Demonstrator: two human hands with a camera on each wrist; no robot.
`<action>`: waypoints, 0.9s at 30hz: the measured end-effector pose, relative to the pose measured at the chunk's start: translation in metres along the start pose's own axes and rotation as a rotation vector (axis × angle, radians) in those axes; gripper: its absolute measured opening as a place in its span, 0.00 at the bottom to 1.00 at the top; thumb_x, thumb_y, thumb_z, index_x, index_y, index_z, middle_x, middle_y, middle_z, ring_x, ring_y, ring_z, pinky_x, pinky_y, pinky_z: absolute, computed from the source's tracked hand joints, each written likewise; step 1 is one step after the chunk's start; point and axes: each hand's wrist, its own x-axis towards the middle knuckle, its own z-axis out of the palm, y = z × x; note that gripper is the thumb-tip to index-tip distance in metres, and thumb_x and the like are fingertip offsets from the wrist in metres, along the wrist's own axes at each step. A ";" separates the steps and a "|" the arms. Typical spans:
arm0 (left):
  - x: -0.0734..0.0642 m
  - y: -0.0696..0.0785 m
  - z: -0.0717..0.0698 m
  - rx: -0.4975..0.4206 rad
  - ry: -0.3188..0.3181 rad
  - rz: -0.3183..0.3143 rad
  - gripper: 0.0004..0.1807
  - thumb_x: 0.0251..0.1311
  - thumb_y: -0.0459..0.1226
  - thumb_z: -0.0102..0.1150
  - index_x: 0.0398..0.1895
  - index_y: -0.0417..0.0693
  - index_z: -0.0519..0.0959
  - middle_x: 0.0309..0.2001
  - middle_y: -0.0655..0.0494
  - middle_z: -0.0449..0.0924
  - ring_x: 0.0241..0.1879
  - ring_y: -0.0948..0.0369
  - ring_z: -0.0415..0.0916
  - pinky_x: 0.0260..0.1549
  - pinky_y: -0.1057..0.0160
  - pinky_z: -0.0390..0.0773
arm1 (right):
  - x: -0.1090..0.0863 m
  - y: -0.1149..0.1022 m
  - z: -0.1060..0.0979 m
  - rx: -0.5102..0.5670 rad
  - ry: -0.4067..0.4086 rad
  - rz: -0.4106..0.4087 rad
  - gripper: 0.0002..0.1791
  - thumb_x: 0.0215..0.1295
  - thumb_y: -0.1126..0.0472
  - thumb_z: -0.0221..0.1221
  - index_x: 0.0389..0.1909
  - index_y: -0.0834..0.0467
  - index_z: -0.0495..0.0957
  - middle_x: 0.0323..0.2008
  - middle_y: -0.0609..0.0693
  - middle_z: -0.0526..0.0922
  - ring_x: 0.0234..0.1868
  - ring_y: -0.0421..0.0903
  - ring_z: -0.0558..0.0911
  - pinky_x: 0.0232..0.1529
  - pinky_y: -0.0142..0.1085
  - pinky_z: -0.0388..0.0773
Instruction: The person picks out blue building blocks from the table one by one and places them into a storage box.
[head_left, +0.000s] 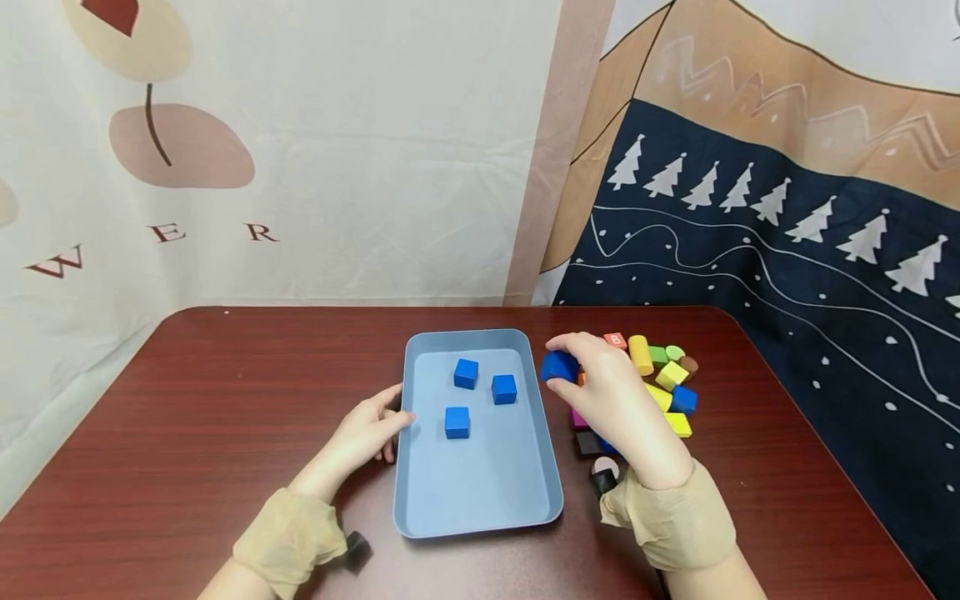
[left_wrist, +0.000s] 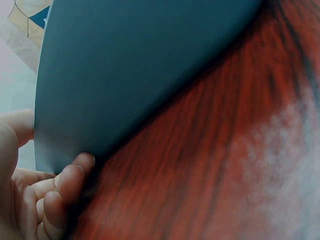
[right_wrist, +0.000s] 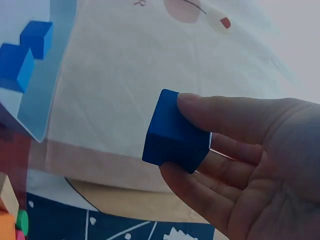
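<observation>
A light blue tray [head_left: 480,492] lies on the table with three blue cubes in it: one cube [head_left: 466,374] at the back, another [head_left: 504,389] to its right, a third [head_left: 457,422] nearer. My left hand [head_left: 367,425] grips the tray's left side, thumb over the rim and fingers against the outer wall; the left wrist view shows these fingers [left_wrist: 70,182] by the wall. Just off the tray's right rim, my right hand [head_left: 611,396] holds up a blue block [right_wrist: 175,132], pinched between thumb and fingertips. The right wrist view shows the block raised.
Right of the tray lies a pile of coloured blocks, partly hidden by my right arm: a yellow cylinder [head_left: 641,355], a blue block [head_left: 683,400], a red letter block [head_left: 615,341], a black block [head_left: 588,444] and several more. The dark red table [head_left: 262,375] ends at a hanging cloth [head_left: 375,167].
</observation>
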 end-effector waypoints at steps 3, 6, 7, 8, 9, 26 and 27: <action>0.000 0.000 0.000 0.002 -0.002 0.001 0.34 0.62 0.39 0.57 0.71 0.40 0.60 0.16 0.51 0.75 0.11 0.53 0.71 0.14 0.60 0.72 | 0.001 -0.002 0.004 0.007 -0.014 -0.006 0.23 0.54 0.66 0.69 0.52 0.62 0.77 0.46 0.55 0.81 0.40 0.49 0.79 0.43 0.44 0.80; 0.000 0.000 0.000 0.002 -0.002 0.002 0.34 0.62 0.39 0.57 0.71 0.40 0.60 0.16 0.51 0.75 0.11 0.53 0.71 0.13 0.60 0.72 | 0.002 -0.005 0.009 0.026 -0.027 -0.016 0.22 0.53 0.67 0.69 0.51 0.62 0.78 0.45 0.54 0.81 0.35 0.47 0.77 0.39 0.39 0.80; 0.000 0.000 0.000 0.001 -0.002 0.002 0.34 0.62 0.39 0.57 0.71 0.40 0.60 0.16 0.52 0.75 0.11 0.53 0.71 0.13 0.60 0.72 | 0.002 -0.006 0.010 0.031 -0.031 -0.019 0.22 0.53 0.67 0.69 0.51 0.61 0.78 0.45 0.54 0.81 0.35 0.46 0.77 0.38 0.39 0.81; 0.000 0.000 0.000 0.002 -0.002 0.001 0.34 0.62 0.39 0.57 0.70 0.40 0.60 0.16 0.52 0.75 0.11 0.53 0.71 0.13 0.60 0.72 | 0.002 -0.007 0.011 0.036 -0.035 -0.021 0.22 0.53 0.67 0.69 0.51 0.61 0.78 0.45 0.53 0.81 0.35 0.46 0.77 0.38 0.38 0.81; 0.000 0.000 0.000 0.001 -0.002 0.001 0.34 0.62 0.39 0.57 0.70 0.40 0.60 0.16 0.52 0.75 0.12 0.53 0.71 0.13 0.60 0.72 | 0.002 -0.009 0.013 0.041 -0.038 -0.024 0.22 0.53 0.67 0.69 0.51 0.61 0.78 0.46 0.54 0.81 0.35 0.46 0.77 0.38 0.38 0.81; 0.000 0.000 -0.001 0.002 -0.003 -0.004 0.34 0.62 0.39 0.57 0.70 0.40 0.60 0.18 0.52 0.77 0.11 0.53 0.72 0.13 0.60 0.72 | 0.008 -0.019 0.033 0.036 -0.105 -0.057 0.22 0.53 0.66 0.69 0.51 0.60 0.80 0.46 0.54 0.81 0.44 0.49 0.80 0.43 0.40 0.80; 0.000 0.000 -0.001 0.001 -0.002 -0.003 0.34 0.62 0.39 0.57 0.70 0.39 0.60 0.19 0.52 0.78 0.11 0.53 0.72 0.14 0.60 0.72 | 0.008 -0.019 0.034 0.036 -0.118 -0.052 0.22 0.53 0.66 0.69 0.51 0.60 0.80 0.46 0.54 0.81 0.45 0.49 0.80 0.45 0.41 0.80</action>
